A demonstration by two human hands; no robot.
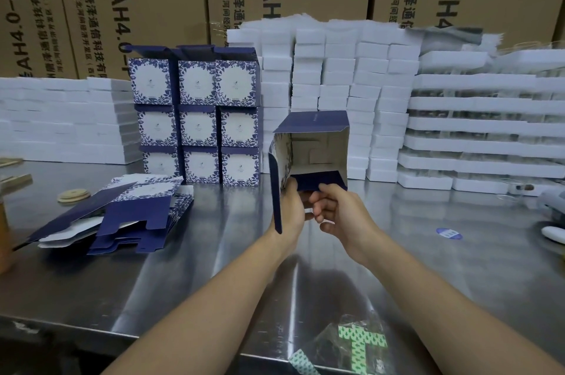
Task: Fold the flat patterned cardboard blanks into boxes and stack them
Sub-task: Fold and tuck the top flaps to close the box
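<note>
Aloft over table [195, 277], box [318, 145] edge in left hand [290, 209] grip, flap [324, 180] edge in right hand [341, 212] pinch.

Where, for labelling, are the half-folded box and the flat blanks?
Half-folded navy patterned cardboard box [321, 144]: head view, white inner wall.
Flat navy patterned cardboard blanks [137, 214]: head view, top blank's navy panel.

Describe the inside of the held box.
The half-folded box shows only bare pale cardboard walls and interlocked flaps at its far end; no contents. The left hand and right hand cover its near lower edge.
</note>
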